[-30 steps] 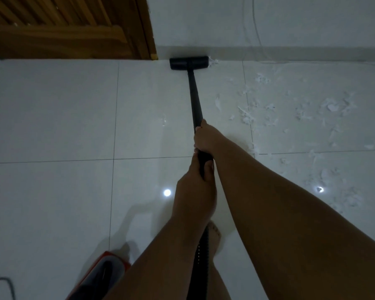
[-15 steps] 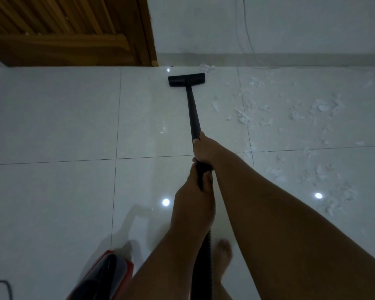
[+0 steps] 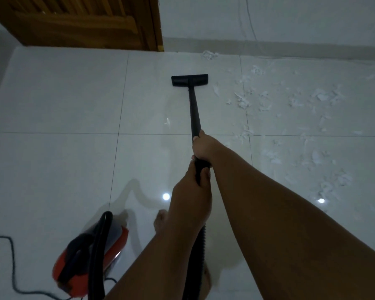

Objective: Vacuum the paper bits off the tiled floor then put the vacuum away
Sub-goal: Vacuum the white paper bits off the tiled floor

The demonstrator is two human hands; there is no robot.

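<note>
Both hands grip the black wand, stacked one above the other. Right hand is wrapped around the tube higher up, toward the head; left hand is clenched on the grip end just below it, where the ribbed hose begins.

Floor head sits flat on the tiles, short of the wall and left of the mess. Paper bits lie scattered to the right across several tiles, with a small clump against the skirting. The strip under the wand looks mostly clear — one speck remains left of the tube.

Canister, red and black, rests on the floor at lower left beside a bare foot; its cord loops off to the left.

Handling, as judged:
- wand is rigid and light; two-handed hold gives good steering.
- hose is flexible, so it drags the canister rather than pushing it.
- tiles are glossy — the head should glide easily.
- paper bits are featherweight and may scatter if the head moves fast.
- for putting away, the canister's arched black handle looks the natural grasp.
</note>
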